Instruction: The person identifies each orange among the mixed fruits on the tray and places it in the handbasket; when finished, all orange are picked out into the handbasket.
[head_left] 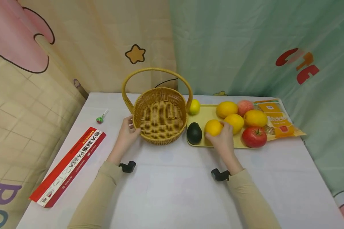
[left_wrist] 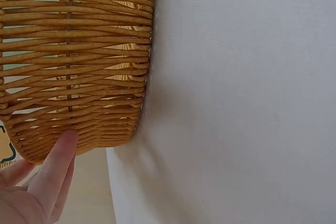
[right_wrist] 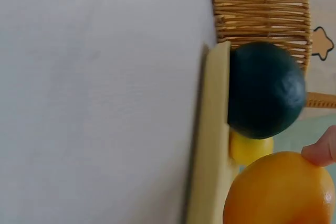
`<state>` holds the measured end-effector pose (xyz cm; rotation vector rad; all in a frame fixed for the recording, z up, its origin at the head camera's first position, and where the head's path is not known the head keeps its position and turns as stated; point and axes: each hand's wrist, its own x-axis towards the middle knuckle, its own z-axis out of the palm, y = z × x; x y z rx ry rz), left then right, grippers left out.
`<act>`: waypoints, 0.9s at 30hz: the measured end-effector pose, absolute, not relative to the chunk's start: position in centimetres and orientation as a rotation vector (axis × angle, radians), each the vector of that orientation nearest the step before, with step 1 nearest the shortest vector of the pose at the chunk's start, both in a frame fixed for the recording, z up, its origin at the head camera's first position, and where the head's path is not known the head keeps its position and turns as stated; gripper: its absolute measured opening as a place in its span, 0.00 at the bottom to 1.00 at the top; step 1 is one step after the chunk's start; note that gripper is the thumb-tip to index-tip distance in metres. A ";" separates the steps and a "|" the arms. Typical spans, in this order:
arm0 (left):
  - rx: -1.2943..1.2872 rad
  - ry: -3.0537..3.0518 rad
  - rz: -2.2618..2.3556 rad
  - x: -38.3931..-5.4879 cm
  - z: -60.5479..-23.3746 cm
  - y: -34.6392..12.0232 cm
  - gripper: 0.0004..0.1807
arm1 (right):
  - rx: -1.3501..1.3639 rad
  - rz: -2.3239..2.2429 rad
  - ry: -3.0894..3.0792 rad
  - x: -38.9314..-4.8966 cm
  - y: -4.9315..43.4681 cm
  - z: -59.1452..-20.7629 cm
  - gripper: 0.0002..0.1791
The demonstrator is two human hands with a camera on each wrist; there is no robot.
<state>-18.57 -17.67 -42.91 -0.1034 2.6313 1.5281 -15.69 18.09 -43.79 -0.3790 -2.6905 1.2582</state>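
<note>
Orange [head_left: 213,128] is being pinched by the right hand [head_left: 225,140] at the yellow tray [head_left: 207,111], between the dark avocado [head_left: 194,133] and a yellow fruit [head_left: 235,122]. The left hand [head_left: 125,132] is resting outstretched fingers against the side of the wicker basket [head_left: 160,139]. A tomato [head_left: 254,137] is lying farther right; leftward, a pasta box [head_left: 68,167] is lying on the table [head_left: 172,190].

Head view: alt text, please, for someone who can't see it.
A person's right hand grips a round yellow-orange fruit over a pale yellow rectangular tray; the left hand touches a round golden-brown wicker basket.
</note>
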 end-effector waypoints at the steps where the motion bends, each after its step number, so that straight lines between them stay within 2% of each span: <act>1: -0.106 2.625 1.523 -18.5 -42.9 -17.7 0.39 | -0.370 1.268 -2.676 -15.7 18.1 -43.5 0.43; 7: -0.117 2.545 1.544 -18.6 -42.7 -18.3 0.39 | -0.185 1.331 -2.639 -16.0 16.6 -40.2 0.43; 13: -0.130 2.521 1.575 -18.8 -42.7 -18.4 0.37 | 0.035 1.496 -2.708 -16.9 12.6 -37.4 0.44; 21: -0.183 2.474 1.604 -18.9 -42.5 -18.6 0.38 | 0.176 1.590 -2.812 -20.0 6.4 -39.1 0.45; 27: -0.212 2.466 1.635 -18.8 -42.8 -18.2 0.38 | 0.231 1.553 -2.853 -21.8 3.5 -40.5 0.44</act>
